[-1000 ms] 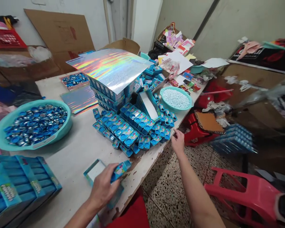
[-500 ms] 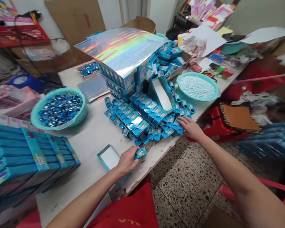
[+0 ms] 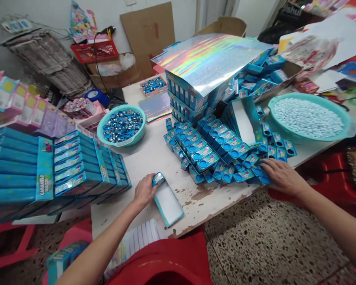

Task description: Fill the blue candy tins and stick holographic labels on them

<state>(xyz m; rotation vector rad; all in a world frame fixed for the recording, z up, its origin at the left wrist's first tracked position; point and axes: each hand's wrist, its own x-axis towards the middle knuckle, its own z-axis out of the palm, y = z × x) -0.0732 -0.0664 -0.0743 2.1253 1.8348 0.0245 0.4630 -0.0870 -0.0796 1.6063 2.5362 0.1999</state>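
My left hand (image 3: 144,190) is closed on a small blue candy box (image 3: 158,179), holding it at the far end of a shallow open carton tray (image 3: 169,204) with a white inside. The rest of the tray's floor is bare. At the right end of the pile, my right hand (image 3: 283,177) rests with its fingers stretched over small blue boxes (image 3: 259,171) near the table edge. Between the hands, rows of similar boxes (image 3: 197,149) with round blue spots stand together, with loose ones around them. Behind them an open carton (image 3: 245,120) leans tilted.
Filled blue cartons (image 3: 77,170) are stacked at left. A turquoise basin (image 3: 121,126) holds blue-and-silver round pieces; another basin (image 3: 311,116) holds pale candies. A holographic sheet (image 3: 213,57) covers stacked cartons. The worn table edge (image 3: 225,206) runs along the front.
My left hand has carried the small box from beside the tray to its far end, and the tray is now turned. My right hand stays at the pile. The view has swung left.
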